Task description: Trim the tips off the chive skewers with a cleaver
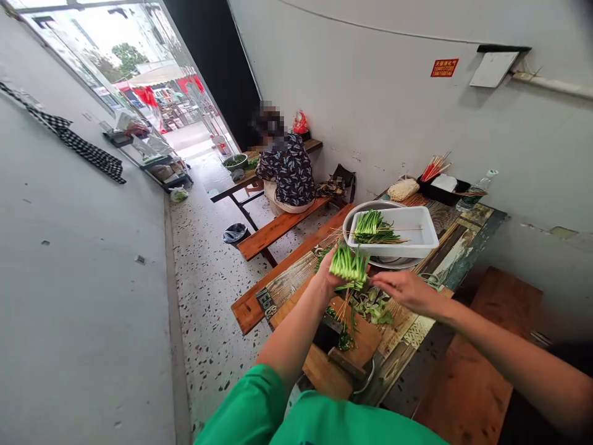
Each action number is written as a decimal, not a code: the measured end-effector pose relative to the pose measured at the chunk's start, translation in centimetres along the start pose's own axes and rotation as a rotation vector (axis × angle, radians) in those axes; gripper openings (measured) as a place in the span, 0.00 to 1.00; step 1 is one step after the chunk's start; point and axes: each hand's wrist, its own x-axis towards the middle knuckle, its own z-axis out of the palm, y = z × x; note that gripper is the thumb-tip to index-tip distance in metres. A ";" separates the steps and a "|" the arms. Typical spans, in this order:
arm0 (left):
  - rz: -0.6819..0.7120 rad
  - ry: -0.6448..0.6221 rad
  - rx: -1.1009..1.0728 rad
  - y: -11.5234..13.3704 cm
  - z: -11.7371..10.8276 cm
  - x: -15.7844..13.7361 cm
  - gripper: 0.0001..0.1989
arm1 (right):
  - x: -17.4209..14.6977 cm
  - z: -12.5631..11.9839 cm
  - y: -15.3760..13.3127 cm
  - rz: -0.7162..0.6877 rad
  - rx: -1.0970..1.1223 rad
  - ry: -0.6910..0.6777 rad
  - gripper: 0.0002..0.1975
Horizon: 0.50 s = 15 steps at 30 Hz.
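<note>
My left hand is wrapped round a flat row of trimmed garlic chives, pale ends towards me. My right hand is closed in a pinch at the right side of this bunch; what lies between its fingertips is too small to make out. Just beyond both hands, a white plastic tray holds skewered chives with thin sticks pointing right. It rests on a round metal basin. Below my hands, loose bamboo skewers lie over a wooden cutting board, near a cleaver-like dark blade and vegetable scraps.
At the back of the table stand a black box with red-tipped sticks and a plastic bottle. Wooden benches flank it. Another person sits at a farther table, near a bin.
</note>
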 end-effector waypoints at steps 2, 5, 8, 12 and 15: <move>-0.060 -0.024 -0.061 -0.4 0.5 0.8 0.29 | 0.9 -2.9 2.4 0.030 0.113 0.078 0.25; -0.160 0.042 -0.149 -1.6 -0.8 1.0 0.32 | 2.3 -7.5 6.1 0.182 0.178 0.128 0.28; -0.210 0.049 -0.199 -3.1 -4.2 -0.1 0.28 | 4.0 -11.4 9.1 0.335 0.175 0.174 0.29; -0.154 0.028 -0.282 -5.2 -10.3 -3.0 0.18 | 7.3 -14.1 11.7 0.371 -0.034 0.303 0.27; -0.106 0.125 -0.362 -7.2 -14.9 -5.3 0.15 | 10.3 -13.2 13.4 0.374 -0.329 0.353 0.22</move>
